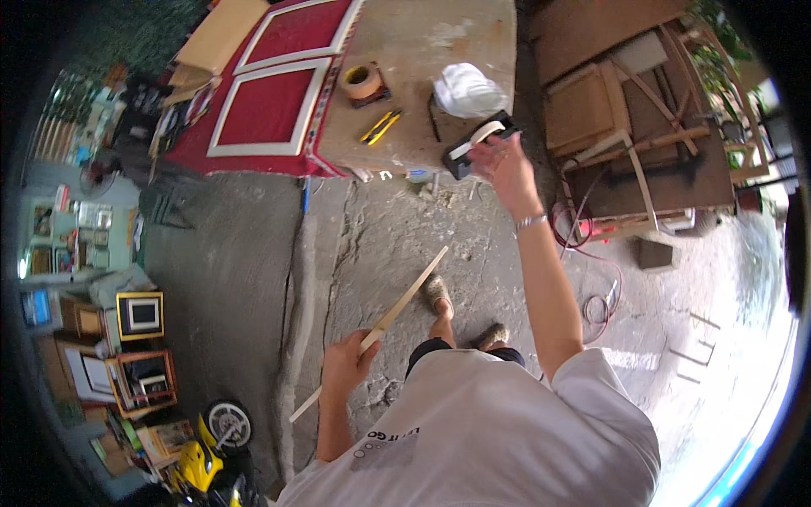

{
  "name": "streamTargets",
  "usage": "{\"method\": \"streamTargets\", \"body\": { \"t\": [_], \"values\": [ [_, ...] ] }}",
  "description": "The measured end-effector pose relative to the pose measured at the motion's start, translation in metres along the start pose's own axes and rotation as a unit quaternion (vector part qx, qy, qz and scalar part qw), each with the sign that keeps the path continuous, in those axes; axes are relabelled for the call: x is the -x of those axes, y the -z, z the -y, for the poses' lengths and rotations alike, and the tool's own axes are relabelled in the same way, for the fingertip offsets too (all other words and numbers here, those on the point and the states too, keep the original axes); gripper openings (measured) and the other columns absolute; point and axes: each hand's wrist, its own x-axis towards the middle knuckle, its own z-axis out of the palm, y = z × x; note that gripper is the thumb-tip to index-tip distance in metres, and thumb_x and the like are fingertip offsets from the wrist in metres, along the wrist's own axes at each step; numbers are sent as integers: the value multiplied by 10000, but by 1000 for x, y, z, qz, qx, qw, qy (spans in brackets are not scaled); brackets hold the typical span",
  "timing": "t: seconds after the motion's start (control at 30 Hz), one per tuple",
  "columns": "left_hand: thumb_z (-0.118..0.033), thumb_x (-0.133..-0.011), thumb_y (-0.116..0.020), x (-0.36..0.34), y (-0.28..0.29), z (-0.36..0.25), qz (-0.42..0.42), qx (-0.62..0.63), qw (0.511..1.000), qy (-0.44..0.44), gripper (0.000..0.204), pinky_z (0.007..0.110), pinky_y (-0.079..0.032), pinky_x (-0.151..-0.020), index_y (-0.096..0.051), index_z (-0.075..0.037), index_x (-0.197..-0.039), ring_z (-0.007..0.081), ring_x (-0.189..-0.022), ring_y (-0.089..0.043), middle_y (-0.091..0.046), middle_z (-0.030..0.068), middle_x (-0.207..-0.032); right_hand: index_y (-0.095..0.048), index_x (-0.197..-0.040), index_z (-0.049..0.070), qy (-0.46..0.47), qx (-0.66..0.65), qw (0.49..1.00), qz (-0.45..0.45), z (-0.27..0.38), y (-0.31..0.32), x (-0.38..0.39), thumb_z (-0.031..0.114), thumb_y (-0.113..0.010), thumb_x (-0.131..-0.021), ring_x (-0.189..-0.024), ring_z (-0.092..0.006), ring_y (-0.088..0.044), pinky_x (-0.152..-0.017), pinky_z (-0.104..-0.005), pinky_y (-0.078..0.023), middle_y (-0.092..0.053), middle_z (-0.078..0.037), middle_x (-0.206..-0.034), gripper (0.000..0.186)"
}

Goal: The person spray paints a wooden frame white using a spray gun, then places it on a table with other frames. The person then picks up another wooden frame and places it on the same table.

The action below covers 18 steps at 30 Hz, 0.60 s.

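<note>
Presently, the right hand [505, 169] is at the black tape dispenser [459, 160], fingers partly spread over its near end, beside the pale tape roll [487, 132]. Cannot tell from this view whether the fingertips pinch the tape's free end or only touch the body. The left hand [345, 363] is closed around 1 slim wooden strip [405, 300], gripped below its middle and held slantwise over the floor, far end angled toward the desk [414, 34].

Step in hand, as judged: tape being handled at the dispenser with the strip kept in reserve. Method notes: (1) pinch the tape by its very edge, keeping the adhesive side clear of skin; (2) pull low and steadily, since the left hand is occupied and cannot brace the base; (3) tear with a short downward twist against the cutter. Risk: the dispenser lies near the desk's edge, so a hard tug could drag it off. The strip looks light and likely to flex; keep its tip away from the legs.

Further out: white crumpled bundle [467, 90] just beyond the dispenser; yellow-and-black cutter knife [381, 127] to its left; brown tape roll [361, 82] behind that; leftmost, 2 white frames on red cloth [270, 110].
</note>
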Motion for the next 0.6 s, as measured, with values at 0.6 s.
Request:
{"method": "streamTargets", "body": {
  "t": [0.6],
  "values": [
    [-314,-905,-725,-8,-158,-364,163,71,773,-609,267,377,-498,-531,-671,-73,-1007,302,-623,-678,-662,103,-743,-573,-1219,-7,-36,-36,849,-526,-138,451,450,551,-425,-1024,-814,-266,-705,-693,-399,-557,-699,-157,-1015,610]
  ]
}}
